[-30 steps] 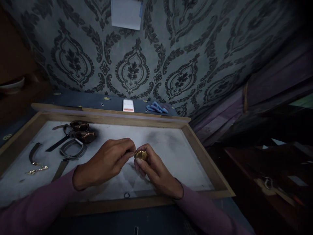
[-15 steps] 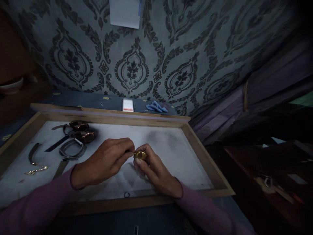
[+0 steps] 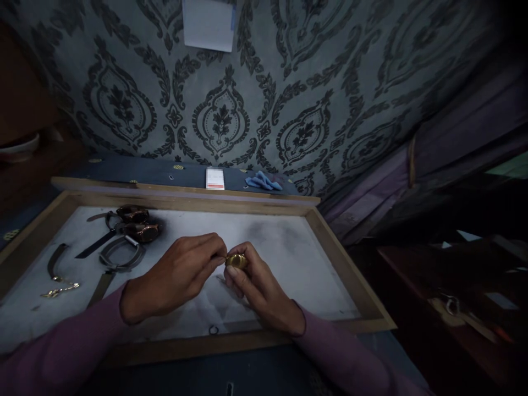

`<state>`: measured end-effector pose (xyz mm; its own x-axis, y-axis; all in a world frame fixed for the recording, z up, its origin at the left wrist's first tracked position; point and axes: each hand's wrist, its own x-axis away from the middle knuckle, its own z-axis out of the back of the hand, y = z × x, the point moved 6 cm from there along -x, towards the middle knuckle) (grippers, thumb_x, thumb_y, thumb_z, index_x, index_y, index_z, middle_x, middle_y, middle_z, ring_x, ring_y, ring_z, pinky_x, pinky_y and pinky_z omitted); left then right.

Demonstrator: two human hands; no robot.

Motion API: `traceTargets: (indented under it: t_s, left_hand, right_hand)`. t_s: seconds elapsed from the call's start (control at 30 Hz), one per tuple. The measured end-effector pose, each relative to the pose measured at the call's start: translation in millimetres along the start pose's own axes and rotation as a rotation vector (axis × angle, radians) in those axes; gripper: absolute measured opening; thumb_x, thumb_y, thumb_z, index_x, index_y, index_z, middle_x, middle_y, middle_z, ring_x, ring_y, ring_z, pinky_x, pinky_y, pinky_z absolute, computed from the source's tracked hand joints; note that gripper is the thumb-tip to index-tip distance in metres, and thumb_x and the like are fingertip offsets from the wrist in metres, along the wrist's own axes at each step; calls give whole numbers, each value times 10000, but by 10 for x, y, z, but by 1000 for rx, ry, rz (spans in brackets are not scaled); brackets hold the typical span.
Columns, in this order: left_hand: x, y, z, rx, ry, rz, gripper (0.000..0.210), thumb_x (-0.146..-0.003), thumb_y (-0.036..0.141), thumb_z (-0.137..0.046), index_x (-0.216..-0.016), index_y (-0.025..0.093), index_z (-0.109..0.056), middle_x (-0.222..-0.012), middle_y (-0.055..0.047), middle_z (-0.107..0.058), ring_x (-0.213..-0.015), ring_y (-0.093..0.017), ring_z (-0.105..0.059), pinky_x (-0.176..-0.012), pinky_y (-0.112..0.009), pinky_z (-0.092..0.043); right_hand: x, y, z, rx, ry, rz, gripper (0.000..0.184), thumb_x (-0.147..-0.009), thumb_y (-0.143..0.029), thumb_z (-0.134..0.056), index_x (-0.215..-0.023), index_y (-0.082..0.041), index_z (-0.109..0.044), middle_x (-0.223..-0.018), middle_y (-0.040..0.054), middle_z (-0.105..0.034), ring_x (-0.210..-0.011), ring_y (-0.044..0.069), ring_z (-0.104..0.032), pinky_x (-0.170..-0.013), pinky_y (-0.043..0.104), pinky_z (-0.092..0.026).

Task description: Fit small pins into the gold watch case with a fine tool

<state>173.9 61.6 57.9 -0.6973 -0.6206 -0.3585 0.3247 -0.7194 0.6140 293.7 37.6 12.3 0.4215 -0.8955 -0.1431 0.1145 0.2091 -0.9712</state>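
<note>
My right hand holds a small round gold watch case between thumb and fingers, just above the white floor of a wooden-framed tray. My left hand pinches at the left edge of the same gold case with its fingertips closed; whether a tiny part or tool sits between them I cannot tell. Both wrists are in purple sleeves.
In the tray's left part lie brown watch heads, a grey strap loop, dark straps and a gold clasp piece. A small ring lies near the front rim. Behind the tray are a white card and a blue cloth.
Both hands stay together on the gold case; the view has shifted slightly and the fingers have adjusted a little.
</note>
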Motion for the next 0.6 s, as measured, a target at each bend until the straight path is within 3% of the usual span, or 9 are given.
traceTargets:
  t_s: [0.6]
  left_hand:
    - [-1, 99, 21, -100, -7, -70, 139, -952, 107, -423, -848, 151, -503, -766, 3, -523, -668, -125, -492, -631, -249, -366]
  right_hand:
    - [8, -31, 4, 11, -24, 13, 105, -986, -322, -398, -995, -217, -405, -730, -28, -481, -583, 111, -414, -541, 254, -365]
